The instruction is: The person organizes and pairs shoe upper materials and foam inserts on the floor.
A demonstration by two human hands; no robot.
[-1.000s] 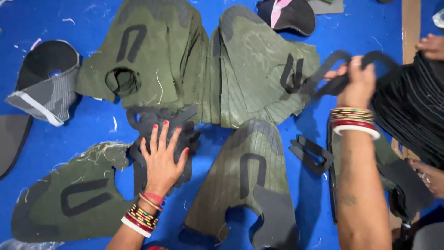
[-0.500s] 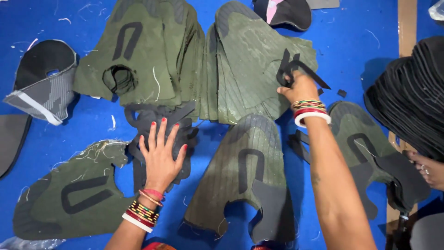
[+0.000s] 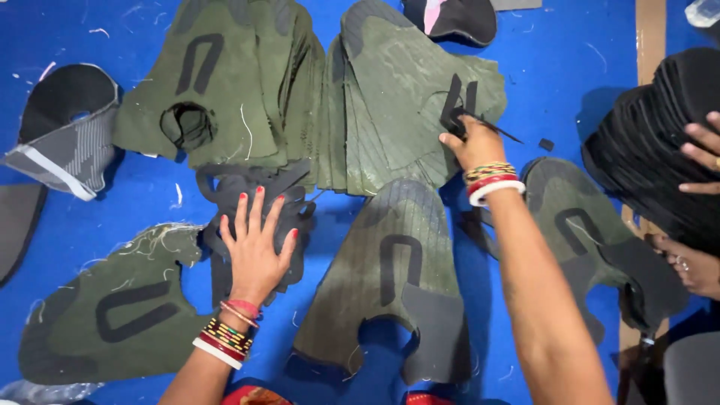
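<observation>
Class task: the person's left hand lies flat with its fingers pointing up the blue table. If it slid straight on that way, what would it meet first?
The left hand rests on dark cut pieces. Sliding on, it would probably first meet the olive-green stack just beyond them.

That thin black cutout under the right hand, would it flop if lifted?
Probably floppy: the black cutout is a thin, flat strip shape lying flush on the green upper pieces. Likely very light, since the right hand handles it with fingertips. It shouldn't roll.
</observation>
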